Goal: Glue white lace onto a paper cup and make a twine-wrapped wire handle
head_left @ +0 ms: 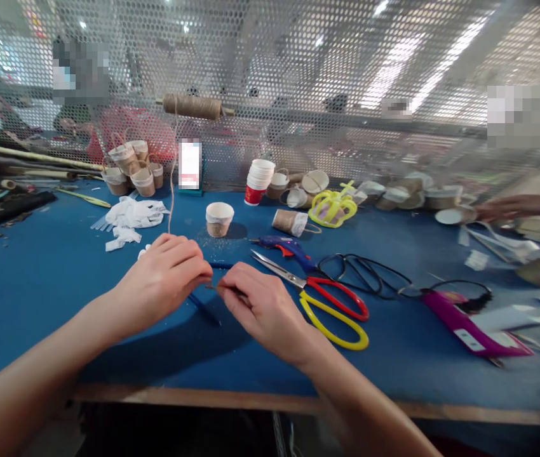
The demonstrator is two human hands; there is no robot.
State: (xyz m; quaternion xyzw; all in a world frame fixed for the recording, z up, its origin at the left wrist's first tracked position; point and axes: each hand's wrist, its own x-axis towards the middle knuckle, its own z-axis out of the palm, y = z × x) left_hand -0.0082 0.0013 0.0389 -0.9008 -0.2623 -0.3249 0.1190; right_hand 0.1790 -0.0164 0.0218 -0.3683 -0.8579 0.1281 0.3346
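My left hand is closed on brown twine, which runs down from a spool on the mesh panel. My right hand pinches a short brown strand, apparently the same twine, a small gap from the left fingertips. Under the hands lie dark blue stick-like things, partly covered. Just beyond them stands a paper cup wrapped in brown twine with a white band below its rim. Scissors with one red and one yellow handle lie right of my right hand, near a blue glue gun.
White fabric strips and twine-wrapped cups sit at left. A phone, stacked paper cups and a yellow crown-shaped piece line the back. Black cable and a purple box lie right; another person's hand reaches in there.
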